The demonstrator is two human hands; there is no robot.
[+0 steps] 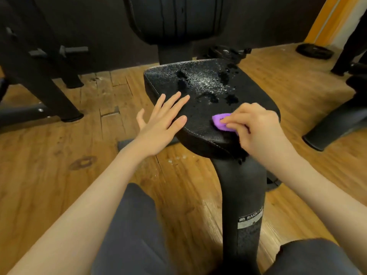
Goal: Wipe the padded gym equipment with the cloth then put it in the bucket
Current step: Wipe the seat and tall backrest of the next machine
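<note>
Seat: the black padded vinyl gym seat (208, 108) with pale stitching along the rim sits on a thick black post (241, 197); its top is speckled with shiny droplets and a few darker wet blotches toward the far half.
Cloth: small crumpled purple cloth (220, 122) pressed on the near right part of the seat. Only a bit pokes out, the rest is hidden under the hand, so its real size is hard to say.
Right hand: right hand (258, 130) is curled over the cloth, fingers (231, 121) pinching it against the pad.
Left hand: left hand (161, 124) lies flat on the seat's left edge, fingers straight and spread wide, holding nothing.
Post label: grey sticker (250, 219) reads "WARN...", the rest curves out of sight.
Floor: worn wooden plank floor (59, 155), a few pale specks just below the seat.
Background: dark backrest pad (176, 18) cut off at the top, black machine frames at left, weight plates (314, 51) lying on the floor far right, all blurry.
Legs: dark grey trousers (135, 235) at the bottom, cropped.
</note>
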